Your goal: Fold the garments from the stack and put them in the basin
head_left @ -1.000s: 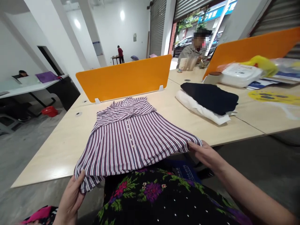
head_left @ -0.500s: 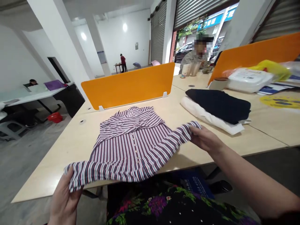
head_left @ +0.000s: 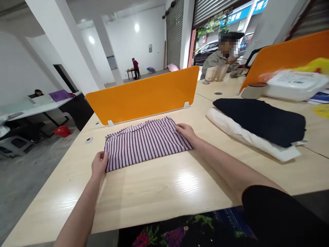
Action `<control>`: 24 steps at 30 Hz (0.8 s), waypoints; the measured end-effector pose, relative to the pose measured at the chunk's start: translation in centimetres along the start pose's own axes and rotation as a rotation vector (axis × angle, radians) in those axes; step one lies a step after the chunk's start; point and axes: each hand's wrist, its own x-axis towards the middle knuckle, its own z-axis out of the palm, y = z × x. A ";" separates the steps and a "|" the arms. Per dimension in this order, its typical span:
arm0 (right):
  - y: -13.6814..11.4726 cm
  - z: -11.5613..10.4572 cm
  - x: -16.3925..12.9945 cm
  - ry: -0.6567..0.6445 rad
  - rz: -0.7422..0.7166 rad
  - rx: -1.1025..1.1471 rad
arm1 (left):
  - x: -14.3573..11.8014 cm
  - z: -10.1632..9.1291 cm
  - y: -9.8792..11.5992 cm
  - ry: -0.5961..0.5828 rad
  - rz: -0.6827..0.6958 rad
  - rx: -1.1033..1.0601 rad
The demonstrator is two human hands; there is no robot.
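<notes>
- You're pinching the left end of the striped shirt [head_left: 145, 142] w/ your left hand [head_left: 99, 164], fingers curled on the cloth.
- Shirt's lying folded on the desk [head_left: 164, 185], just before the orange divider [head_left: 144, 94]; fold looks near done, edges maybe needing squaring.
- Your right hand [head_left: 185, 131] is pressing the right end, fingers flat.
- Folded stack [head_left: 259, 125] is sitting further right.

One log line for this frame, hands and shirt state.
left hand: on striped shirt left edge | right hand: on right edge | shirt: folded, flat on table
</notes>
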 end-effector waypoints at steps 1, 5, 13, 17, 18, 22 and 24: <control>0.8 -0.4 -1.3 -0.011 -0.101 -0.115 | -1.1 0.0 -1.1 -0.072 0.156 0.156; 1.6 -2.5 -5.5 -0.365 -0.444 -0.535 | -3.7 -0.7 -3.2 -0.362 0.611 0.538; -1.4 -2.2 -7.5 -0.474 -0.444 -1.075 | -3.6 -0.7 1.0 -0.342 0.621 1.026; -0.5 -4.7 -11.2 -0.495 -0.498 -1.032 | -7.7 -3.2 0.7 -0.358 0.665 0.987; -0.2 -5.6 -12.5 -0.503 -0.509 -1.002 | -9.1 -4.0 0.3 -0.374 0.666 0.978; 0.9 -9.3 -17.6 -0.496 -0.491 -0.888 | -14.9 -6.6 -1.1 -0.508 0.544 1.009; 0.6 -10.9 -18.9 -0.540 -0.446 -0.852 | -16.8 -7.6 -1.0 -0.559 0.479 1.035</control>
